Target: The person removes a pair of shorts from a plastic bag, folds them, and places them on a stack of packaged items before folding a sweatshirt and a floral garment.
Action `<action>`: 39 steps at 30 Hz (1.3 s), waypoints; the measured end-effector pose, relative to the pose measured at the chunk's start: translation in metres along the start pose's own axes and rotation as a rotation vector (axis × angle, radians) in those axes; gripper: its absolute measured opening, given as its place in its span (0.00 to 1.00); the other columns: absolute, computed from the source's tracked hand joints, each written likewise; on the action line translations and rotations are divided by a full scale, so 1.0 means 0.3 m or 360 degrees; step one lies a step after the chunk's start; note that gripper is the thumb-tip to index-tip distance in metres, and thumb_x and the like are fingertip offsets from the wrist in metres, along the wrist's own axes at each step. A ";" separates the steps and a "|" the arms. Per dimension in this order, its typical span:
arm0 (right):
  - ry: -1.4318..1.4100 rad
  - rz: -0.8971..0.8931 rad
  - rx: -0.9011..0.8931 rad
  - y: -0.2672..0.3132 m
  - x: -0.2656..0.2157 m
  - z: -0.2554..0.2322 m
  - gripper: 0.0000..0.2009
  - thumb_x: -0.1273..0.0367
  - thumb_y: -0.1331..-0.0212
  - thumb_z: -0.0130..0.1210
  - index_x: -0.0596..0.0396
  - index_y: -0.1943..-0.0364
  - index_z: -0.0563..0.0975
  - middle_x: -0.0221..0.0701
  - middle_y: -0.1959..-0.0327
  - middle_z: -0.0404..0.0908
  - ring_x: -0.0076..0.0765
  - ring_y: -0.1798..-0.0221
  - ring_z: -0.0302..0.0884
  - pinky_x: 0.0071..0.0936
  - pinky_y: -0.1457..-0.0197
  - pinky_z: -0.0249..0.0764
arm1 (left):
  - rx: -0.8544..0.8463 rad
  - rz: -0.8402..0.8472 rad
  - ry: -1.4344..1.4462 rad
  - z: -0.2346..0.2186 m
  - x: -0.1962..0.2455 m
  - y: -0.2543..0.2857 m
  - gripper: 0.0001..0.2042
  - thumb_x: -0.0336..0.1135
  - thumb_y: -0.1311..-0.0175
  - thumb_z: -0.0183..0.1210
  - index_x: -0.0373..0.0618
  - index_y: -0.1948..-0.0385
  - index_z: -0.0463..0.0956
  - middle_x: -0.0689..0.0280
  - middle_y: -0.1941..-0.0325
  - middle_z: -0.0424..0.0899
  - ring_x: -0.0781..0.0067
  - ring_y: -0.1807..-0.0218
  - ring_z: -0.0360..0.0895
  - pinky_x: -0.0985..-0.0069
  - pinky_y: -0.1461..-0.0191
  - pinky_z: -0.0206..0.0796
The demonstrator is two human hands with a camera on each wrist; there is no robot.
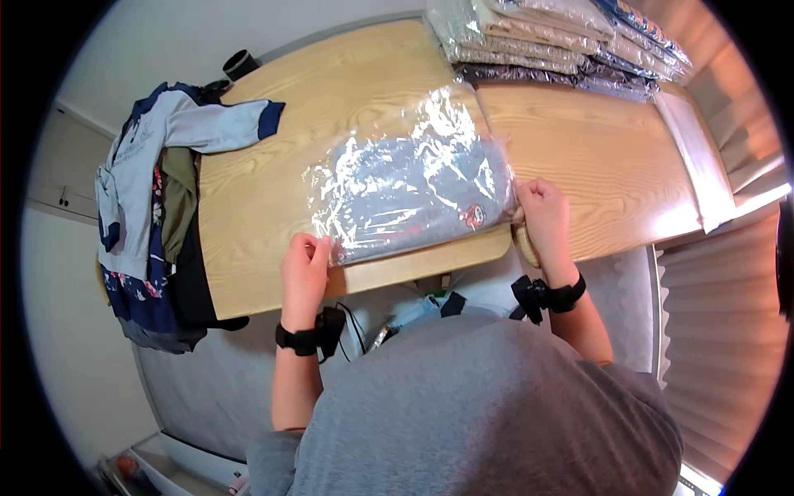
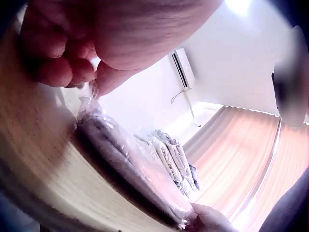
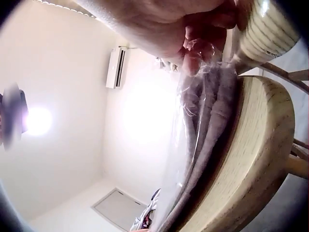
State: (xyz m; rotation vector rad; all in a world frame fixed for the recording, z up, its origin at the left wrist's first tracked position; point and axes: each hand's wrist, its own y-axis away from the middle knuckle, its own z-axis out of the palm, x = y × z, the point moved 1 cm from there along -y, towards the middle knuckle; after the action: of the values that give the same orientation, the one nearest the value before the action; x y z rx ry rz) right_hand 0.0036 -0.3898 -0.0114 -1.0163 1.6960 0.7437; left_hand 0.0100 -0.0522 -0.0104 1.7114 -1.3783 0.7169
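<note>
A folded grey garment (image 1: 397, 194) with a small red-and-white motif lies inside a clear plastic bag (image 1: 451, 116) at the table's near edge. My left hand (image 1: 305, 269) pinches the bag's near left corner between thumb and fingers. At the near right corner, my right hand (image 1: 543, 217) pinches the plastic too. In the left wrist view, gathered plastic (image 2: 91, 104) comes out from under the left fingertips. The right wrist view shows the right fingers (image 3: 192, 63) on the film, beside the garment's stacked folds (image 3: 207, 121).
Bagged garments (image 1: 562, 45) are piled at the table's far right. Loose clothes, with a light grey sweatshirt (image 1: 153, 165) on top, hang over the left edge. A black cylindrical object (image 1: 241, 64) stands at the back left. The wooden table (image 1: 273, 190) has rounded near corners.
</note>
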 end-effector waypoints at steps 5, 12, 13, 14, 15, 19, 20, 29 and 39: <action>-0.0115 0.0040 -0.0051 -0.004 -0.014 -0.009 0.14 0.65 0.43 0.56 0.61 0.79 0.74 0.29 0.88 0.73 0.20 0.85 0.72 0.17 0.82 0.65 | 0.0100 0.1371 -0.0732 0.007 0.105 0.095 0.16 0.27 0.48 0.57 0.41 0.55 0.70 0.55 0.53 0.73 0.53 0.49 0.68 0.62 0.46 0.60; -0.0180 0.0164 -0.0092 -0.003 -0.036 -0.021 0.15 0.63 0.41 0.54 0.62 0.79 0.74 0.29 0.87 0.74 0.19 0.85 0.71 0.18 0.81 0.66 | -0.0218 0.1443 -0.1273 0.031 0.118 0.040 0.21 0.23 0.55 0.52 0.40 0.53 0.70 0.57 0.49 0.71 0.55 0.47 0.68 0.66 0.48 0.65; -0.0266 0.0216 -0.0087 -0.008 -0.022 -0.016 0.15 0.64 0.41 0.54 0.62 0.79 0.74 0.28 0.88 0.73 0.20 0.85 0.71 0.18 0.82 0.65 | -0.0203 0.1507 -0.1268 0.029 0.122 0.033 0.20 0.22 0.55 0.52 0.40 0.54 0.70 0.57 0.51 0.72 0.56 0.49 0.69 0.66 0.49 0.66; -0.0250 0.0192 -0.0117 -0.013 -0.010 -0.021 0.14 0.64 0.41 0.54 0.62 0.76 0.74 0.29 0.86 0.74 0.20 0.85 0.71 0.18 0.82 0.65 | -0.0195 0.1560 -0.1263 0.029 0.128 0.023 0.20 0.22 0.55 0.52 0.41 0.55 0.70 0.58 0.54 0.74 0.58 0.52 0.71 0.67 0.50 0.66; -0.0366 0.0157 -0.0161 -0.017 -0.007 -0.026 0.12 0.64 0.41 0.54 0.61 0.72 0.74 0.30 0.83 0.75 0.19 0.83 0.72 0.17 0.81 0.65 | -0.0174 0.1629 -0.1252 0.029 0.134 0.005 0.20 0.22 0.55 0.52 0.41 0.55 0.70 0.58 0.54 0.74 0.58 0.52 0.71 0.67 0.50 0.66; -0.0263 -0.0091 -0.0135 -0.044 0.034 -0.052 0.20 0.60 0.44 0.57 0.60 0.54 0.70 0.36 0.65 0.78 0.26 0.63 0.77 0.22 0.64 0.72 | -0.0286 0.1526 -0.1096 -0.015 0.125 -0.062 0.17 0.23 0.53 0.53 0.41 0.58 0.72 0.58 0.63 0.78 0.58 0.59 0.74 0.66 0.54 0.67; -0.0261 -0.0079 -0.0145 -0.046 0.048 -0.073 0.20 0.60 0.44 0.57 0.60 0.54 0.70 0.36 0.65 0.78 0.26 0.63 0.77 0.22 0.64 0.72 | -0.0357 0.1411 -0.1001 -0.030 0.117 -0.070 0.17 0.22 0.52 0.53 0.41 0.57 0.73 0.58 0.65 0.78 0.58 0.61 0.75 0.66 0.55 0.68; -0.0075 -0.1263 -0.0860 -0.127 -0.220 -0.042 0.51 0.56 0.68 0.72 0.55 0.36 0.54 0.39 0.36 0.58 0.39 0.31 0.50 0.35 0.30 0.47 | -0.0333 0.1266 -0.0410 -0.231 0.262 -0.120 0.12 0.23 0.47 0.47 0.35 0.62 0.75 0.61 0.74 0.78 0.73 0.73 0.73 0.78 0.67 0.65; 0.0034 -0.0653 -0.1506 -0.245 -0.244 0.128 0.45 0.65 0.65 0.71 0.55 0.38 0.58 0.36 0.43 0.68 0.35 0.37 0.60 0.31 0.34 0.55 | -0.0365 0.0781 0.0103 -0.353 0.258 -0.228 0.13 0.25 0.46 0.44 0.36 0.63 0.76 0.72 0.69 0.76 0.83 0.67 0.70 0.84 0.62 0.62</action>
State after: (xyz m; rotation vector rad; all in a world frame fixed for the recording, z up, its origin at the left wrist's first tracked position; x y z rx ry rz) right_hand 0.0975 -0.3708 0.0439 -1.9381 1.0454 1.2850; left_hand 0.1008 0.0045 0.0916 1.1702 -1.7819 0.8321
